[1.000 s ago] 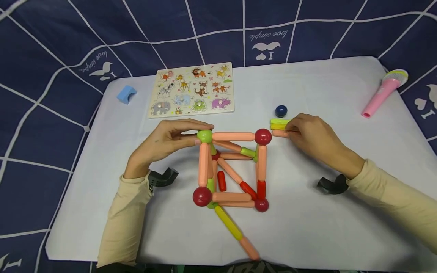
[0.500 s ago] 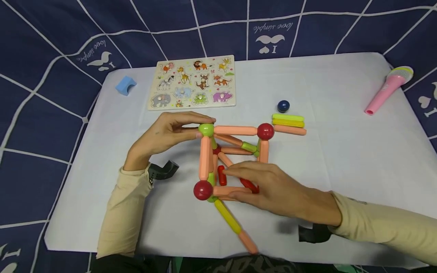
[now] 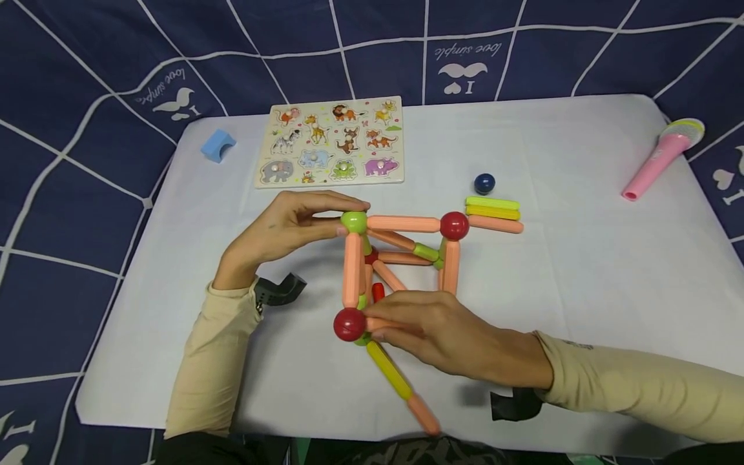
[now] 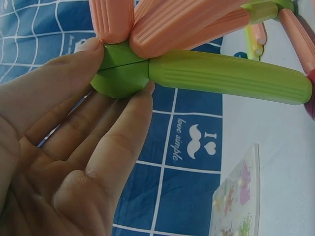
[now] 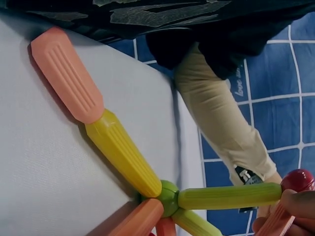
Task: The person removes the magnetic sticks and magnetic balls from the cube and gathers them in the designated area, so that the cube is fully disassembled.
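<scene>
A frame of salmon, green and red rods joined by balls stands in the middle of the table. My left hand (image 3: 279, 236) pinches the green ball (image 3: 354, 222) at its far left top corner; the left wrist view shows thumb and fingers on that ball (image 4: 120, 73). At the near left top corner is a dark red ball (image 3: 349, 324). Right beside it my right hand (image 3: 459, 332) pinches a salmon rod (image 3: 380, 324), thumb on the near side. That hand hides the near right corner. A short red rod (image 3: 378, 292) lies inside the frame, partly covered.
A yellow rod (image 3: 388, 369) and a salmon rod (image 3: 423, 413) stretch from the frame's base toward the person. Loose rods (image 3: 493, 212) and a navy ball (image 3: 484, 183) lie right. Behind are an animal puzzle board (image 3: 329, 142), a blue block (image 3: 218, 146) and a pink toy microphone (image 3: 662, 158).
My right hand has left the loose rods at the far right, come down to the frame's near side and slid left along the near top rod. The left hand stays on the green ball.
</scene>
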Tool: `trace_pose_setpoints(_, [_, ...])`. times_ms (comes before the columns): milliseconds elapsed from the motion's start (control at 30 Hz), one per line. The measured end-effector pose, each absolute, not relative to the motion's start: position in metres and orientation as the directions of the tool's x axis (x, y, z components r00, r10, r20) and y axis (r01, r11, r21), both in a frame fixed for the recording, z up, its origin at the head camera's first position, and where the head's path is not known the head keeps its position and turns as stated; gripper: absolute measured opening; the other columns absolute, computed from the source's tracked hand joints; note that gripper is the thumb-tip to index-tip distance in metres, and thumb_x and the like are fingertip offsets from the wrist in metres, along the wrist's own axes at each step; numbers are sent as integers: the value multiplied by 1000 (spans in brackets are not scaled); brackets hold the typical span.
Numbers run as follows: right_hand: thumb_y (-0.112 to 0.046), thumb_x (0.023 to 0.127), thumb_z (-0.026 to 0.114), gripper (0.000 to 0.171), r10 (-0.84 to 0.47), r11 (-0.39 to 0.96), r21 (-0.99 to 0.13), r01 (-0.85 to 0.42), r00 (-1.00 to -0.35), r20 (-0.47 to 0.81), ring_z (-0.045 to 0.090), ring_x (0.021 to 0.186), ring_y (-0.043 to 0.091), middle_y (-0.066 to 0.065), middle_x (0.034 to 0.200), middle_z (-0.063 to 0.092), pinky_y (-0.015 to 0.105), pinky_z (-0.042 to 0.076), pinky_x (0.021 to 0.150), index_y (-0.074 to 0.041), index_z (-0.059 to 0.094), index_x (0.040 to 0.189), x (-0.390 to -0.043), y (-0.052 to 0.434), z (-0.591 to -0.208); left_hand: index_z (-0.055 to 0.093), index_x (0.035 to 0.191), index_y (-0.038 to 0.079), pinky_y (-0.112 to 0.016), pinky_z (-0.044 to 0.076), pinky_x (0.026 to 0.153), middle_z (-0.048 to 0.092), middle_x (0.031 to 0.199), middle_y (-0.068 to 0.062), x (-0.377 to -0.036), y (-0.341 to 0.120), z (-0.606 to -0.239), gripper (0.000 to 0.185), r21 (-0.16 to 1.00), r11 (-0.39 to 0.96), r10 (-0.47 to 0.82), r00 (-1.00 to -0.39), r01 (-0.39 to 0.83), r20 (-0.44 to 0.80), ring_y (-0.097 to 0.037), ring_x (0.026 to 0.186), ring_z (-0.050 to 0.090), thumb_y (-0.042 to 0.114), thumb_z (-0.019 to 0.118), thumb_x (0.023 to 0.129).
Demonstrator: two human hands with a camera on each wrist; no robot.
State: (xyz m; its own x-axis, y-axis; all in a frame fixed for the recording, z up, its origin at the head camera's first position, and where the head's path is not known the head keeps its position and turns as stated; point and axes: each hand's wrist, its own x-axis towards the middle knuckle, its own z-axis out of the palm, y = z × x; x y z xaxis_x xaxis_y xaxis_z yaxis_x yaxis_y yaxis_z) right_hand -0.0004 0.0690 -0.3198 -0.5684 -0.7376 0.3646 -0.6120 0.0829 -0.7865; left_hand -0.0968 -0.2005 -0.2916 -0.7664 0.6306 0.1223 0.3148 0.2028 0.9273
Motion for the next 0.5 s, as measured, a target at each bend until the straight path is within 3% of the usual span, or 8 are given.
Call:
trace_pose_setpoints(133, [-13, 94, 68, 34, -746, 115, -765, -634, -564, 356, 62, 94, 3, -3, 114, 68, 11, 52, 75, -9, 67, 127, 0, 72, -320, 68, 126, 11, -32, 54, 89, 64, 129, -4, -96, -200, -292, 36, 925, 207, 631, -767, 317, 122, -24, 120, 57, 0, 68, 91])
trace_pose_setpoints(300, [-19, 98, 62, 32, -763, 200, -719, -666, -566, 312, 60, 102, 4, -4, 118, 66, 11, 50, 81, -10, 67, 128, 4, 85, -318, 68, 127, 13, -33, 53, 91, 64, 129, -3, -94, -200, -294, 37, 925, 224, 622, -775, 306, 106, -22, 122, 56, 2, 68, 91])
trace_pose_setpoints(400, [-23, 99, 61, 32, -726, 268, -682, -680, -608, 322, 59, 102, 5, -5, 119, 65, 15, 52, 83, -11, 66, 128, 1, 102, -312, 68, 127, 13, -32, 53, 91, 64, 129, -3, -94, -200, -293, 37, 922, 224, 624, -773, 316, 113, -22, 122, 56, 1, 68, 91])
trace_pose_setpoints(500, [-16, 92, 71, 35, -654, 353, -624, -697, -661, 368, 61, 101, 9, -2, 118, 66, 20, 53, 86, -9, 67, 126, -9, 124, -306, 68, 127, 12, -31, 53, 90, 64, 129, -4, -96, -200, -292, 38, 917, 224, 626, -770, 329, 124, -23, 122, 56, 0, 68, 91])
